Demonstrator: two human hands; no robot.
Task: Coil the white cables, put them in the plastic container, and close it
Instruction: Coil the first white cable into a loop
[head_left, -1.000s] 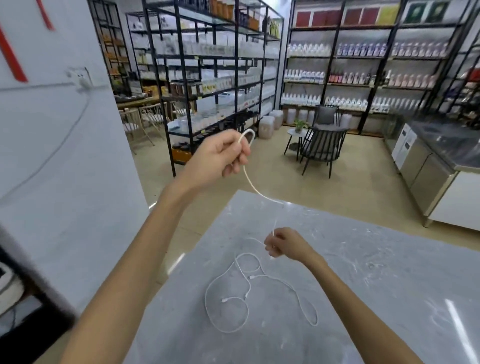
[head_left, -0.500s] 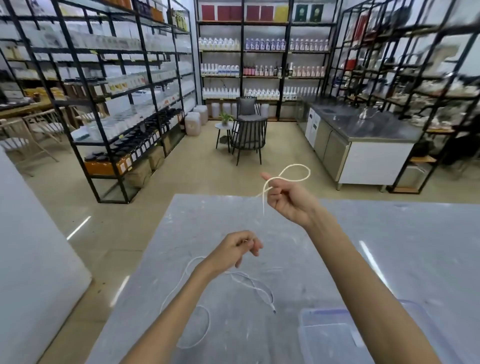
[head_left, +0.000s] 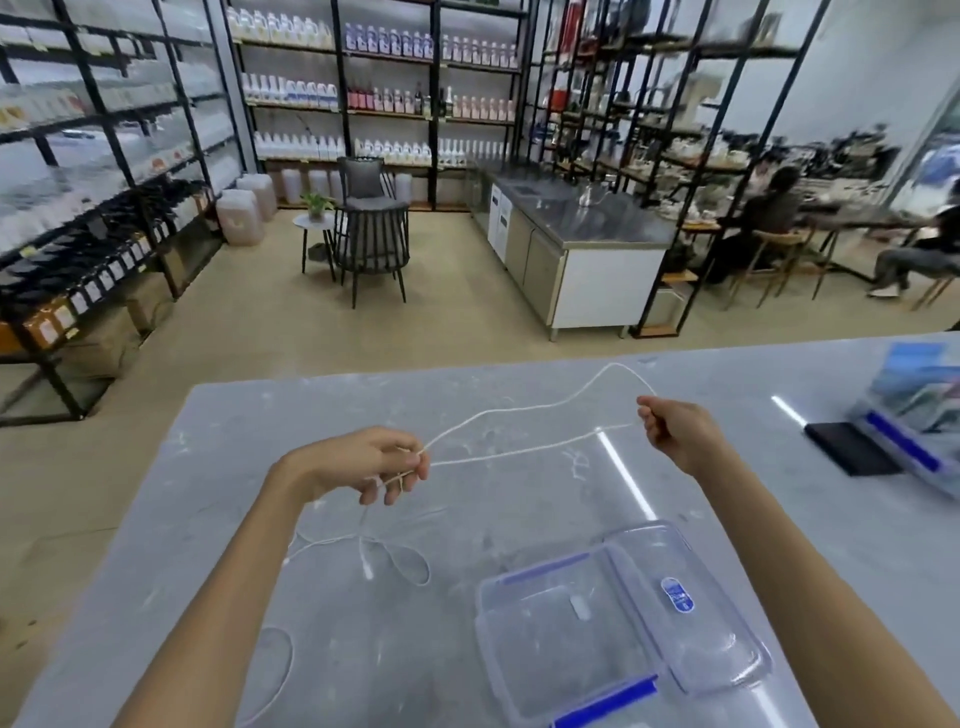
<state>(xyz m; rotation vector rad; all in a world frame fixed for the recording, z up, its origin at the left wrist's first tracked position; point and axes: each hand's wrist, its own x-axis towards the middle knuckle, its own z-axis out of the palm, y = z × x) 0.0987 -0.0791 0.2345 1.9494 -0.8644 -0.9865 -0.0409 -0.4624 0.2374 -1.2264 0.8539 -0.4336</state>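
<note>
**Coiling step, one doubled length drawn out.** The left hand (head_left: 358, 462), centre-left of the frame, pinches the white cable (head_left: 519, 451) between thumb and fingertips. The right hand (head_left: 675, 431), right of centre, has its fingers curled tight on the far bend of the loop. Two thin, slightly slack strands run between the hands above the grey marble table (head_left: 234, 415). The remainder trails down from the left hand and lies in loose loops on the table at lower left. For a neat coil, each loop should match this length and be laid into the left pinch untwisted, with the tail drawn up gradually so it does not knot. The clear plastic container (head_left: 485, 623) sits open at lower centre-right, with its lid (head_left: 691, 597) resting against its right side.
</note>
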